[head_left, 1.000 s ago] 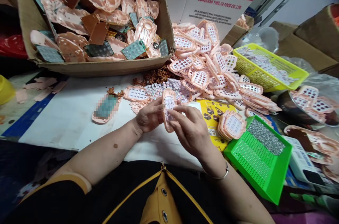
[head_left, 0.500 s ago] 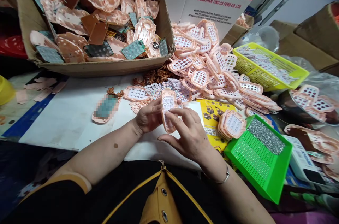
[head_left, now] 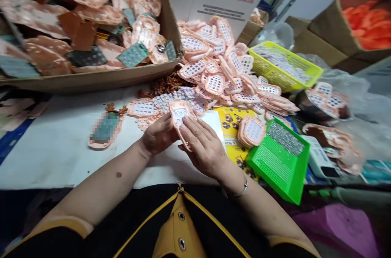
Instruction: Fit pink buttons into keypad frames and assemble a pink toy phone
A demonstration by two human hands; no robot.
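Between my two hands is a pink plastic toy phone shell (head_left: 177,112) with white keys set in its inner side, tilted upright above the white sheet. My left hand (head_left: 159,132) grips its left edge. Over its lower right part lies my right hand (head_left: 201,144), fingers together and pressed on the shell, hiding some of the keys. To the left lies another pink shell with a green circuit board (head_left: 105,127) and brown antler-shaped pieces at its top. Just beyond my left hand, a keyed shell (head_left: 143,107) rests near a spread of loose white keys (head_left: 171,99).
A cardboard box (head_left: 128,71) of shells and circuit boards stands at the back left. Keyed shells form a heap (head_left: 215,83) behind my hands. At right are a small stack of shells (head_left: 251,131), a green tray (head_left: 271,168) with screws, and a yellow basket (head_left: 284,81).
The view has swung to the right, bringing a box of orange pieces into sight. My right hand has come down flatter over the shell, its fingers closer together; the shell now leans left.
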